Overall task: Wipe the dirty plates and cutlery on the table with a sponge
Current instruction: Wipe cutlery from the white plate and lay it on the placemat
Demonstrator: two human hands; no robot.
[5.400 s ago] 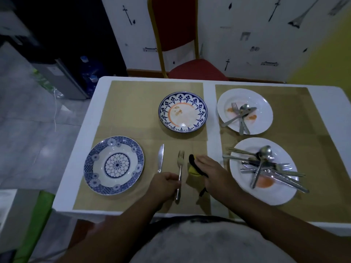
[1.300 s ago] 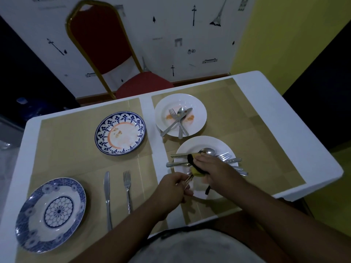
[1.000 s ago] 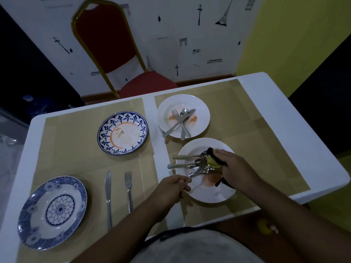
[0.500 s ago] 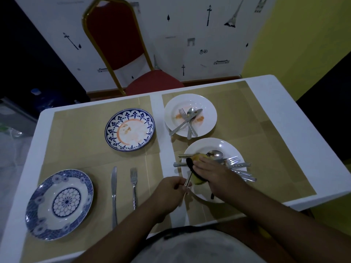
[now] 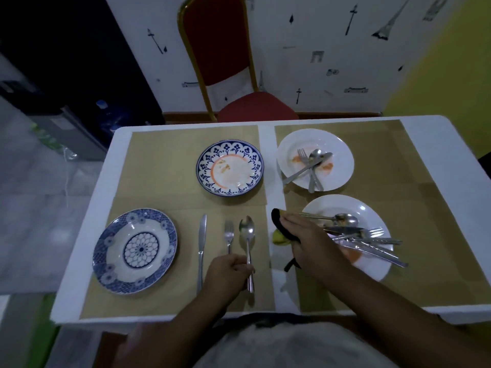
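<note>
My left hand [image 5: 228, 272] grips the handle of a spoon [image 5: 247, 235] that lies on the placemat beside a fork [image 5: 228, 236] and a knife [image 5: 202, 245]. My right hand [image 5: 305, 240] holds a yellow sponge with a black back [image 5: 279, 232] at the left rim of the near white plate [image 5: 372, 264]. That plate has an orange smear and a pile of several pieces of cutlery [image 5: 364, 235]. The far white plate [image 5: 337, 166] is smeared and carries a fork, spoon and knife. A blue-rimmed bowl plate [image 5: 229, 167] shows orange stains. The blue patterned plate [image 5: 134, 251] at the left looks clean.
The white table [image 5: 87, 216] carries tan placemats [image 5: 164, 160]. A red chair with a gold frame [image 5: 220, 62] stands at the far side. A dark cabinet and water bottles are on the floor at the left. The table's near edge is against my body.
My left hand has carried a spoon from the near white plate to the left and laid it beside the fork. My right hand with the sponge has drawn back to the plate's left rim.
</note>
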